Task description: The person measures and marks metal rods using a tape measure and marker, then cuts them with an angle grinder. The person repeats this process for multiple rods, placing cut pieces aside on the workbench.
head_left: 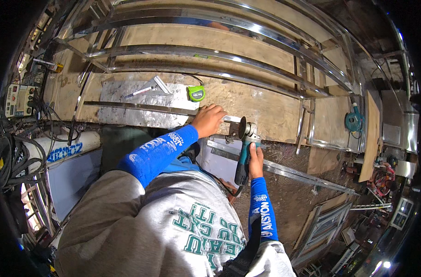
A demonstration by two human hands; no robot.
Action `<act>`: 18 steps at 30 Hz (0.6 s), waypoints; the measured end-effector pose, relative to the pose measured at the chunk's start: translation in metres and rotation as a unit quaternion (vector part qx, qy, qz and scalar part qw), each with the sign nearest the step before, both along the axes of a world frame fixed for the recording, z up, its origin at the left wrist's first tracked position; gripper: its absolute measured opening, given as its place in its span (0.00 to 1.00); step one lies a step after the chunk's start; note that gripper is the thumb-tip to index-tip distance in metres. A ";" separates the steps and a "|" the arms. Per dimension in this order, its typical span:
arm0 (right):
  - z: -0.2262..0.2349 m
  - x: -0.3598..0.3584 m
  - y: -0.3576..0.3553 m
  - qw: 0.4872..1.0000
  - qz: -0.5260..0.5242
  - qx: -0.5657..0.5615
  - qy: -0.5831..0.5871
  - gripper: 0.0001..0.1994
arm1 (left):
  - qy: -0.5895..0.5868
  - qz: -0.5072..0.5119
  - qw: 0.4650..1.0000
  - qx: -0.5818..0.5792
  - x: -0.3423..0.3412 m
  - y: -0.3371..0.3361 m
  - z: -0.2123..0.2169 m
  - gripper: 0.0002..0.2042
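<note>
1 left hand [209, 121], 1 right hand [255, 162], 2 blue arm sleeves [160, 150], 1 held angle grinder [244, 157], 1 held metal bar [141, 107], 1 green tape measure [196, 93], 1 knobbed machine [19, 100], 1 white cylinder [65, 146]

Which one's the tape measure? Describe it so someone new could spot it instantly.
On the plywood workbench, find the flat silver metal sheet. The tape measure sits at that sheet's right-hand edge, just beyond the left hand. Its chunky, bright green case sets it apart from the thin, pale V-shaped tool to its left.
</note>
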State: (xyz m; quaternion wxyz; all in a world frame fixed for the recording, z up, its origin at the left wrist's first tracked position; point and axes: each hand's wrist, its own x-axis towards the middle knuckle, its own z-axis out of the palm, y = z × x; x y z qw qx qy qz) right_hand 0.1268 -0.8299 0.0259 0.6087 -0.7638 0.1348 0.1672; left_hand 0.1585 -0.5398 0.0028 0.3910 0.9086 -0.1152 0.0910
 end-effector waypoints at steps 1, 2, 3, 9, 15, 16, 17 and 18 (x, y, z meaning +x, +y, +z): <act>0.001 -0.001 0.001 1.000 -0.004 -0.004 -0.008 0.29 | -0.002 -0.002 1.000 -0.008 -0.001 0.001 0.000 0.14; -0.001 -0.002 -0.002 1.000 0.000 0.003 0.001 0.28 | -0.004 -0.004 1.000 -0.015 -0.001 0.002 0.000 0.14; -0.004 -0.002 -0.005 1.000 0.003 0.011 0.009 0.28 | -0.006 -0.006 1.000 -0.022 -0.001 0.002 0.001 0.14; 0.004 -0.015 -0.008 0.999 0.032 -0.020 -0.019 0.25 | -0.009 -0.003 1.000 -0.003 -0.001 0.006 0.006 0.15; 0.012 -0.034 -0.022 0.999 0.017 -0.008 -0.050 0.24 | -0.029 -0.016 0.999 -0.020 0.002 0.016 0.033 0.14; 0.023 -0.034 -0.018 0.994 0.038 -0.035 -0.094 0.26 | -0.046 -0.012 0.999 -0.010 0.000 0.019 0.034 0.13; 0.036 -0.033 -0.017 0.987 0.054 -0.069 -0.138 0.28 | -0.052 -0.012 0.999 -0.013 0.000 0.019 0.035 0.14; 0.040 -0.031 -0.016 0.980 0.051 -0.098 -0.165 0.30 | -0.057 -0.011 0.998 -0.016 -0.001 0.019 0.037 0.14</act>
